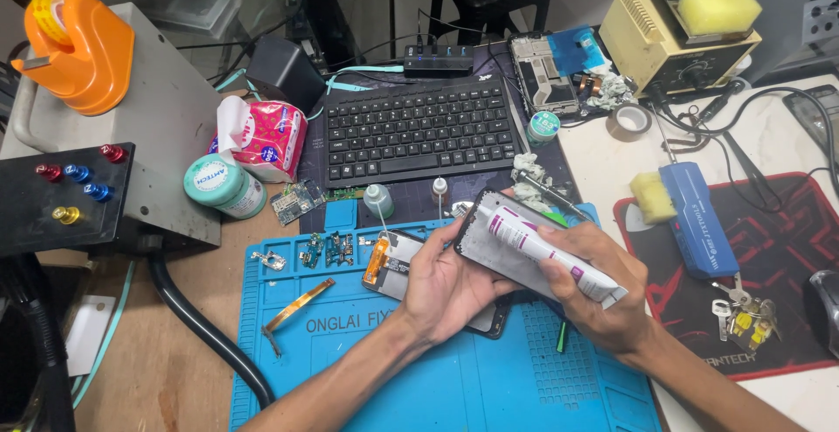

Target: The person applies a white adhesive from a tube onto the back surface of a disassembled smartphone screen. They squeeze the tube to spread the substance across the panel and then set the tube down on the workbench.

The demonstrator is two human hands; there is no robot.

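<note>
Cradling a dark rectangular phone screen panel (489, 235) from below, my left hand (446, 288) has its fingers curled under the near edge so the flat face tilts up toward the head camera, which keeps the rim open to the other hand; the panel sits just above the blue silicone repair mat (454, 388), not resting on it. My right hand (603, 288) is wrapped closed around a white squeeze tube with a purple stripe (546, 253), held slantwise across the panel with its nozzle end pointing toward the far left corner, a grip that looks suited to pressing near the tube's tail while steering the tip. I cannot tell whether the nozzle touches the panel. A second opened phone body with an orange flex strip (389, 262) lies on the mat just beside and partly under the left hand, kept near, I judge, as the mating half. Small circuit parts (328, 248) lie spread on the mat's far edge, well apart from the hands. A black keyboard (418, 131) sits beyond the mat
</note>
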